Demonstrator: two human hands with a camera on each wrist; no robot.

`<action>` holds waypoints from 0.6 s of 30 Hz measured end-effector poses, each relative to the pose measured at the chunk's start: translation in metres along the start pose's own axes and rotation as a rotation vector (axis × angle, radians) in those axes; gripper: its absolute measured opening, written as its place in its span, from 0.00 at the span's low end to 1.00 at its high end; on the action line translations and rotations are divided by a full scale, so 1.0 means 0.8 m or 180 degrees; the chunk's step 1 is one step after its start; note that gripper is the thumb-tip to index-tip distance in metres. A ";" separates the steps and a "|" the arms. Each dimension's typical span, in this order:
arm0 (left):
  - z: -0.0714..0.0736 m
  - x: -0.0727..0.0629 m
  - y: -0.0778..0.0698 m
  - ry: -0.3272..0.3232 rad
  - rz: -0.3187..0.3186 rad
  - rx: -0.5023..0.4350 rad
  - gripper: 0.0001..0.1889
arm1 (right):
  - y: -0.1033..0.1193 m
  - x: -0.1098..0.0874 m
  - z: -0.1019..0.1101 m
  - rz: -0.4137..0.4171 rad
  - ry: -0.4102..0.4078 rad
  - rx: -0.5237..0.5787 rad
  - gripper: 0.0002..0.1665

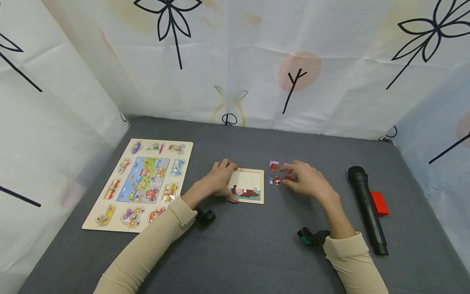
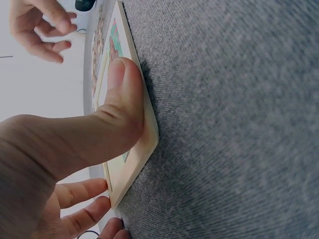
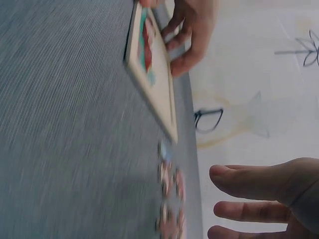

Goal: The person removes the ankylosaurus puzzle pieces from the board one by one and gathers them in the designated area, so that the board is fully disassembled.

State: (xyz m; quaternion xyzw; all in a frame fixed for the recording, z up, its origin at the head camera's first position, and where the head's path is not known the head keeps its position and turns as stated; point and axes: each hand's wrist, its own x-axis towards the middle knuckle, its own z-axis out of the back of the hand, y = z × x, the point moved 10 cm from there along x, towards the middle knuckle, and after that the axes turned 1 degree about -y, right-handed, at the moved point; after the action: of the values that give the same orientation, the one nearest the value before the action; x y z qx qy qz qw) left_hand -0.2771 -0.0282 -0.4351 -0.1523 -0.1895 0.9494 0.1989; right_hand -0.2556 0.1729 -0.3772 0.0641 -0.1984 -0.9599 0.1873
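Observation:
A small wooden puzzle tray (image 1: 262,183) lies on the dark table, with brown and teal picture pieces (image 1: 246,193) filling its near part. My left hand (image 1: 220,179) holds the tray by its left side, thumb (image 2: 127,89) over the near edge and fingers at the far edge. Just right of the tray lie several loose puzzle pieces (image 1: 274,166), pink and red with some blue. Over them hovers my right hand (image 1: 306,179), its thumb and fingers spread apart with nothing between them. Some pieces are partly hidden under its fingertips.
A large wooden vehicle puzzle board (image 1: 89,223) lies at the left, beneath the left forearm in the head view. To the right are a black microphone (image 1: 367,212) and a red block (image 1: 380,203). White patterned curtains (image 1: 253,98) border the table's back and sides.

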 end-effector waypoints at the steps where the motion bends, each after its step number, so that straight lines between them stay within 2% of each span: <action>1: 0.000 0.000 0.000 0.0002 0.0000 0.0002 0.55 | 0.007 0.002 -0.001 0.0050 -0.0001 0.0020 0.21; 7: 0.000 -0.001 -0.001 0.0029 -0.0012 0.0015 0.55 | 0.045 0.017 -0.010 0.0295 0.0028 0.0091 0.20; 12: -0.001 -0.001 0.002 0.0064 0.0027 0.0024 0.55 | 0.072 0.028 -0.023 0.0396 0.0153 0.0147 0.20; 18: -0.002 -0.001 0.003 0.0083 0.0026 0.0000 0.55 | 0.091 0.036 -0.043 0.0435 0.0325 0.0207 0.21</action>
State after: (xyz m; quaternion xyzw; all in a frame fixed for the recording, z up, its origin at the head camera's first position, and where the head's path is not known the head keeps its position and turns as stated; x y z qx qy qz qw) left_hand -0.2768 -0.0302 -0.4370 -0.1655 -0.1863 0.9481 0.1974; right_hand -0.2512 0.0876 -0.3808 0.1053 -0.2236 -0.9334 0.2601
